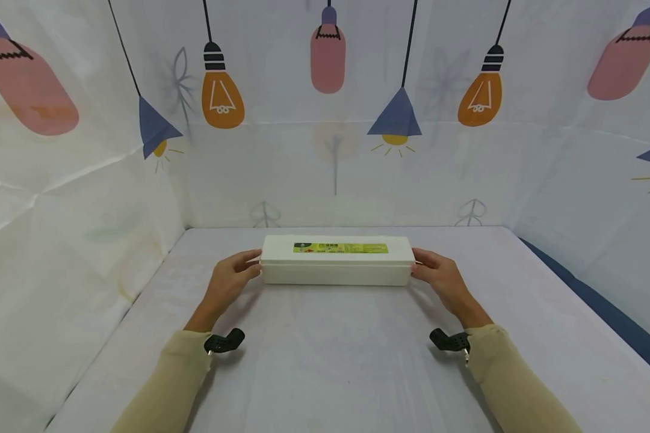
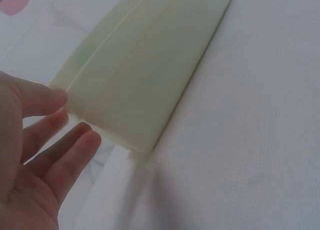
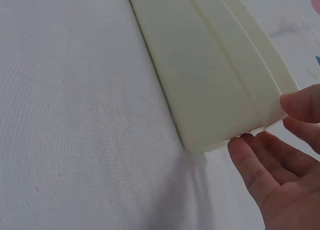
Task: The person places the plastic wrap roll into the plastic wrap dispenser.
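A long white lidded box point(image 1: 336, 275) lies crosswise on the white tabletop, near its back edge. Its lid point(image 1: 278, 248) is on, with a yellow-green printed label point(image 1: 341, 248) along the top. My left hand point(image 1: 230, 279) touches the box's left end with its fingertips. At the opposite end, the fingertips of my right hand point(image 1: 443, 281) touch the box. In the left wrist view, the thumb point(image 2: 47, 100) lies by the lid's corner, the other fingers lower along the end. The right wrist view has the right thumb point(image 3: 302, 104) at the lid's corner likewise. The box's inside is hidden.
White sheeting point(image 1: 336, 174) printed with lamps and bulbs hangs behind the table point(image 1: 330, 361) and along both sides. A dark blue strip point(image 1: 601, 294) runs beside the table's right edge. Both wrists wear black straps point(image 1: 224, 341).
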Demonstrator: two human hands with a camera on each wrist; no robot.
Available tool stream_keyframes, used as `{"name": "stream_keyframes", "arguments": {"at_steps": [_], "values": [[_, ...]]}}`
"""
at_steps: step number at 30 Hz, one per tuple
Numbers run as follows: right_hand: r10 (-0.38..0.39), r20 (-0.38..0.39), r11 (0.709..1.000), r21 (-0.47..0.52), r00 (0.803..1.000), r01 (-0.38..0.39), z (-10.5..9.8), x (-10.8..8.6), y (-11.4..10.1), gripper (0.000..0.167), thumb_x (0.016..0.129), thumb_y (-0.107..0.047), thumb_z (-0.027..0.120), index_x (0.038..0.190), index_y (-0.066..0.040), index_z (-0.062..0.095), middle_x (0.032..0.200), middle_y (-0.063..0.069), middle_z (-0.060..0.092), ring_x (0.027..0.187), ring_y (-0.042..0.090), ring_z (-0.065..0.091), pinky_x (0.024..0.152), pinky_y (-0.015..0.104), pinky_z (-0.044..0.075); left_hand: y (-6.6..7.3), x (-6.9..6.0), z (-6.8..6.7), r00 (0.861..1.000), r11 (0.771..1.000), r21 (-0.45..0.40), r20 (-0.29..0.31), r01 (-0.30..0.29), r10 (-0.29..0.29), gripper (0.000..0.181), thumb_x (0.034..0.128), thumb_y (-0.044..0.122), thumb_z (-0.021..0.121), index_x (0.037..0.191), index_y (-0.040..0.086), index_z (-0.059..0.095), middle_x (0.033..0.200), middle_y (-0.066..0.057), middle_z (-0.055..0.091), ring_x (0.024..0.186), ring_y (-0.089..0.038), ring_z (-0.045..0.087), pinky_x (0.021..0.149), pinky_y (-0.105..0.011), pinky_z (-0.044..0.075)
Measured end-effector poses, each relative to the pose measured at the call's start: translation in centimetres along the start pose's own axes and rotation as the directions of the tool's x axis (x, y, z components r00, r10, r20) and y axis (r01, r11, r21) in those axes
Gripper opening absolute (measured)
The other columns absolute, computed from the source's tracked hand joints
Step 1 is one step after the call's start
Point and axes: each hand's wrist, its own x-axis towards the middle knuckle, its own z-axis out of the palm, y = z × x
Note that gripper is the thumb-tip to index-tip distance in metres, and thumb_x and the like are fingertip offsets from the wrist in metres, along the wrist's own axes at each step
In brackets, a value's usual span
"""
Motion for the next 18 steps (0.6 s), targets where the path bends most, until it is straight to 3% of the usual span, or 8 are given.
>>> {"name": "stream_keyframes", "arguments": {"at_steps": [4, 7, 12, 18], "values": [[-0.007, 0.004, 1.0, -0.009, 1.0, 0.007, -0.2, -0.1, 0.0, 0.052, 0.101, -0.012, 0.061, 0.147, 0.005, 0.045, 0.147, 0.021, 0.049, 0.118, 0.021, 0.06, 0.092, 0.028, 0.054, 0.2, 0.0, -0.2, 1.0, 0.998, 0.068, -0.008, -0.005, 0.006, 0.039, 0.096, 0.02, 0.069, 0.133, 0.009, 0.065, 0.129, -0.01, 0.066, 0.118, -0.027, 0.063, 0.096, -0.046, 0.051], [-0.024, 0.006, 0.999, -0.023, 1.0, 0.024, -0.4, -0.2, -0.2, 0.049, 0.101, -0.012, 0.06, 0.144, 0.007, 0.047, 0.145, 0.023, 0.05, 0.117, 0.023, 0.061, 0.091, 0.031, 0.055, 0.3, 0.0, -0.3, 0.999, 0.989, 0.148, -0.022, -0.021, 0.024, 0.036, 0.0964, 0.023, 0.068, 0.13, 0.01, 0.067, 0.125, -0.01, 0.068, 0.121, -0.03, 0.061, 0.098, -0.051, 0.048], [-0.039, -0.003, 0.995, -0.091, 0.999, 0.038, -1.0, -0.4, -0.7, 0.043, 0.103, -0.011, 0.055, 0.142, 0.008, 0.049, 0.144, 0.023, 0.051, 0.125, 0.035, 0.056, 0.092, 0.035, 0.055, 0.8, 0.1, -0.7, 0.994, 0.965, 0.245, -0.043, -0.09, 0.104, 0.031, 0.099, 0.021, 0.065, 0.127, 0.007, 0.068, 0.123, -0.013, 0.069, 0.12, -0.033, 0.06, 0.099, -0.053, 0.048], [-0.076, -0.013, 0.974, -0.216, 0.997, 0.071, -1.4, -0.4, -1.7, 0.04, 0.104, -0.013, 0.054, 0.139, 0.008, 0.052, 0.14, 0.025, 0.054, 0.124, 0.039, 0.056, 0.09, 0.033, 0.056, 1.8, 0.3, -1.0, 0.975, 0.929, 0.32, -0.059, -0.185, 0.215, 0.027, 0.0994, 0.012, 0.063, 0.123, 0.002, 0.07, 0.124, -0.016, 0.068, 0.114, -0.033, 0.063, 0.093, -0.048, 0.054]]}}
